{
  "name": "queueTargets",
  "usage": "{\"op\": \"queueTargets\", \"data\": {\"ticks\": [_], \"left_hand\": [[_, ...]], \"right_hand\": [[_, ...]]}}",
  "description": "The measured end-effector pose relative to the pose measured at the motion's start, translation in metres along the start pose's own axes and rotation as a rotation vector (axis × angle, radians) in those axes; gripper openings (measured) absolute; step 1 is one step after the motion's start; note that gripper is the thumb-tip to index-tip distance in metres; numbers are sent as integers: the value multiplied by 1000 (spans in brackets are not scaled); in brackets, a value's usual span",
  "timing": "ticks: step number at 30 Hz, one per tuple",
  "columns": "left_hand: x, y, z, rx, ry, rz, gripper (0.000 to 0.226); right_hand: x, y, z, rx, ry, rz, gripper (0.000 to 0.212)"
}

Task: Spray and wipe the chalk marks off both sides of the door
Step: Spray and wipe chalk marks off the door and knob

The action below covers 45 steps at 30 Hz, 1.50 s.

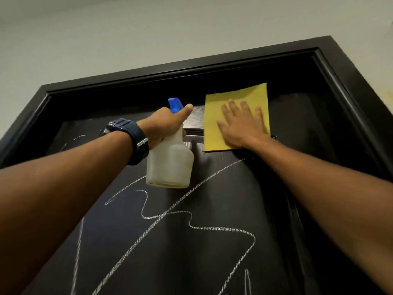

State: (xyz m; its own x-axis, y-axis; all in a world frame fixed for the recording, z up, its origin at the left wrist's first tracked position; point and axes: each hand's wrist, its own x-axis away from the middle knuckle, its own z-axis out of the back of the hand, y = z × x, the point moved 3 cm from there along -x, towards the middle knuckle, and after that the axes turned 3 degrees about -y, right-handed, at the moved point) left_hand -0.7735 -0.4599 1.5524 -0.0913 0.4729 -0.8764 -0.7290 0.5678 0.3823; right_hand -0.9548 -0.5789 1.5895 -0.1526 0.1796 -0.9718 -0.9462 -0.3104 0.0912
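A dark door (223, 262) fills the view from below, with white chalk marks (221, 228) scrawled across its middle and lower part. My left hand (164, 126) grips a white spray bottle (171, 167) with a blue nozzle, held upright close to the door near its top. My right hand (244, 126) lies flat with fingers spread, pressing a yellow cloth (214, 133) against the upper part of the door. The door's top strip around the cloth looks free of chalk. A few faint marks (78, 137) remain at the upper left.
The black door frame (212, 62) runs along the top and down both sides. Above it is a pale wall (148, 28). A dark blue watch (131, 139) sits on my left wrist.
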Motion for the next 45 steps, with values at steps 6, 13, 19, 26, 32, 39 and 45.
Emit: {"op": "queueTargets", "data": {"ticks": [6,13,19,26,32,39,45], "left_hand": [[-4,-11,18,-36,0,-7,60],[-8,-26,27,42,-12,35,61],[-8,-63,68,28,-11,51,61],[2,-123,160,23,48,41,61],[7,-190,238,20,-17,42,64],[0,-251,275,38,-62,54,63],[3,-259,269,51,-56,49,64]], "right_hand": [[5,32,6,-60,-2,-158,68],[-3,22,4,-27,-25,-39,62],[-16,-30,-1,2,-35,89,57],[-42,-146,-18,16,-40,128,56],[-64,-296,-42,29,-36,176,55],[-59,-450,-78,20,-70,247,58],[-57,-441,-77,-29,-36,135,58]]}}
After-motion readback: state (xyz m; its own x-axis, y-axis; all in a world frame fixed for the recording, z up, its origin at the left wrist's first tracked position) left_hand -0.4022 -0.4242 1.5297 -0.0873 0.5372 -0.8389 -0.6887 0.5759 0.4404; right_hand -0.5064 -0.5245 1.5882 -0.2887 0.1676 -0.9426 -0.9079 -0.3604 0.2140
